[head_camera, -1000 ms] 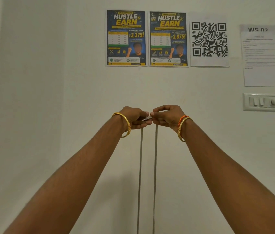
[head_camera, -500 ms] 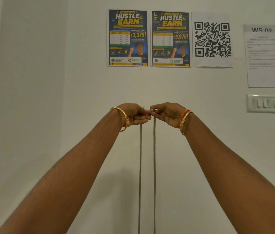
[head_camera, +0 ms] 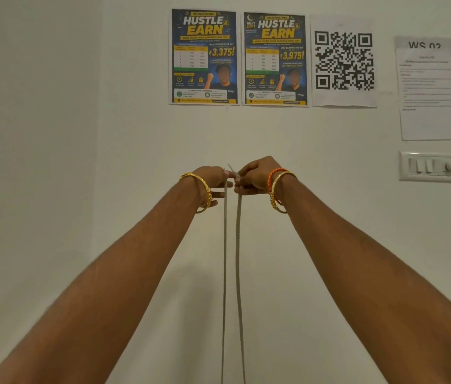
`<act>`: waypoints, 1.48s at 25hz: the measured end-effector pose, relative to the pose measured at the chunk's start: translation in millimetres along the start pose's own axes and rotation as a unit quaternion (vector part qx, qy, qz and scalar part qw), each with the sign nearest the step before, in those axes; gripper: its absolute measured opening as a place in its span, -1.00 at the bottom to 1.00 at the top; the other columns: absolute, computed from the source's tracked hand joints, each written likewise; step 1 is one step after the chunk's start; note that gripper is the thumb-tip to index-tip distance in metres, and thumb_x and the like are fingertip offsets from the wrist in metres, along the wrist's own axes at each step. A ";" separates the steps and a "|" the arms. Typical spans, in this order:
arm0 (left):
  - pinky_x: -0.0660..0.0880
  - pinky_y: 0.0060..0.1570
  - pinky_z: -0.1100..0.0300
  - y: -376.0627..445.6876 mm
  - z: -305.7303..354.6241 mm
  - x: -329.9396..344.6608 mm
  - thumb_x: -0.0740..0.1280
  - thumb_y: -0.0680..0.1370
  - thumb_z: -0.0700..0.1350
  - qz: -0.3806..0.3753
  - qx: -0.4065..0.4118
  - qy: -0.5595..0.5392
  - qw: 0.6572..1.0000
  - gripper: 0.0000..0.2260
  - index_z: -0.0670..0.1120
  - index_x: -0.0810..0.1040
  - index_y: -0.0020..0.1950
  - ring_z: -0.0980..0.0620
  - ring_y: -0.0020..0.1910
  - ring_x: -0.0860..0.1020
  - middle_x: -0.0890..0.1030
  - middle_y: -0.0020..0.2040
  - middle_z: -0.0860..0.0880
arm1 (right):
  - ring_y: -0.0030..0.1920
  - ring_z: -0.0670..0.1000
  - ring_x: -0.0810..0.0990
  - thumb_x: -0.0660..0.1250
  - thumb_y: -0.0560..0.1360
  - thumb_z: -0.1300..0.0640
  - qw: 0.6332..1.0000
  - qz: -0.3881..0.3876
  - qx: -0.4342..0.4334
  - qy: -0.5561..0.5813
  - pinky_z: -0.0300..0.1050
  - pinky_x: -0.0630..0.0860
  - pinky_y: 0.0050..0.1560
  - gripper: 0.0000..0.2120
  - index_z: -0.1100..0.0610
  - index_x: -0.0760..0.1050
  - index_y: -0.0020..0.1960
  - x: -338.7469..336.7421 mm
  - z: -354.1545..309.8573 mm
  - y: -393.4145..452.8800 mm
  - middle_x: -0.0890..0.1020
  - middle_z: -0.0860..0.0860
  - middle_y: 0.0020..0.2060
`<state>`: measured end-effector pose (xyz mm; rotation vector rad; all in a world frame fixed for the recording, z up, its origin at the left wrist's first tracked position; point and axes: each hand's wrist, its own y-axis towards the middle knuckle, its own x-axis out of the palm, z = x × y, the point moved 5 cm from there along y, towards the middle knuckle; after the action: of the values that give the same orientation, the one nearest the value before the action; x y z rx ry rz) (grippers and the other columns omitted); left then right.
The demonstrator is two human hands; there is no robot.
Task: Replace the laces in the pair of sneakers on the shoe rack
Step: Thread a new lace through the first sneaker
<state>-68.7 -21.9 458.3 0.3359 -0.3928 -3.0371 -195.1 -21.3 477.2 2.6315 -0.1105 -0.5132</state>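
While both bare arms are reaching forward and upward toward the off-white wall (head_camera: pixel 135 134), the left hand (head_camera: pixel 213 180) and the right hand (head_camera: pixel 256 176) are meeting at mid-frame, nearly touching. Between them they are holding up a long flat grey shoelace (head_camera: pixel 237 273), whose two strands are hanging straight down, side by side and slightly apart, and running out past the bottom edge of the view. The left strand is dropping from the left hand's fingers (head_camera: pixel 220 194), which are curling round it. The right strand is dropping from the right hand's fingers (head_camera: pixel 242 187), which are pinching it. One pale lace tip (head_camera: pixel 232 170) is sticking up at a slant between the two hands. Whether the strands are joined lower down cannot be told; the sneakers and the shoe rack are not showing here.

A gold bangle (head_camera: pixel 205 194) is sitting on the left wrist. An orange thread band (head_camera: pixel 274 174) and a second gold bangle (head_camera: pixel 278 195) are sitting on the right wrist.

On the wall above the hands, two blue-and-yellow "HUSTLE & EARN" posters (head_camera: pixel 204 56) are hanging side by side, the second (head_camera: pixel 275 59) just right of the first. A white sheet printed with a black QR code (head_camera: pixel 343 60) is touching the second poster's right edge. Further right, a white printed notice headed "WS 02" (head_camera: pixel 429 90) is hanging above a white switch plate (head_camera: pixel 438 166).
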 end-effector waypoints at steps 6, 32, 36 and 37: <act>0.48 -0.19 0.17 0.2 -12.9 -5.6 0.13 0.60 -0.21 -0.001 0.040 -0.024 0.999 -0.78 -0.11 0.56 -0.09 0.07 -0.30 0.59 0.60 -0.22 0.00 | -0.37 -0.03 0.58 0.33 0.48 0.36 0.996 0.026 -0.013 0.089 -0.19 0.61 -0.32 -0.84 0.20 0.49 -0.25 1.3 22.2 -3.3 0.58 0.11 -0.34; 0.38 0.19 -0.08 -64.3 -665.0 122.5 0.26 0.57 -0.02 -0.159 -0.150 0.449 0.866 -0.81 0.02 0.64 0.09 -0.09 0.11 0.50 0.62 0.02 -0.05 | -0.26 -0.14 0.53 0.45 0.42 0.18 0.910 -0.096 0.402 -0.034 -0.22 0.48 -0.10 -0.95 0.12 0.62 -0.21 236.9 631.0 -228.0 0.59 -0.09 -0.35; 0.44 0.08 0.06 -64.3 -681.8 117.8 0.25 0.58 -0.08 -0.088 -0.193 0.351 0.912 -0.85 -0.03 0.61 0.00 -0.11 0.04 0.49 0.58 0.02 -0.13 | -0.18 -0.10 0.57 0.44 0.43 0.19 0.915 -0.095 0.387 -0.065 -0.20 0.49 -0.02 -0.96 0.12 0.62 -0.20 239.8 641.6 -223.3 0.62 -0.08 -0.31; 0.40 0.05 0.12 -64.9 -684.2 118.4 0.21 0.60 -0.08 -0.092 -0.205 0.355 0.908 -0.85 -0.05 0.57 0.04 -0.12 0.06 0.46 0.53 0.08 -0.16 | -0.14 -0.06 0.59 0.44 0.43 0.19 0.916 -0.094 0.384 -0.066 -0.16 0.52 0.03 -0.97 0.13 0.63 -0.18 240.0 642.9 -222.8 0.64 -0.05 -0.27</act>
<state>-33.9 -136.9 -228.7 1.4208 0.3364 -2.7704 -214.8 -130.3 -235.8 3.3925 -0.1190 -0.8535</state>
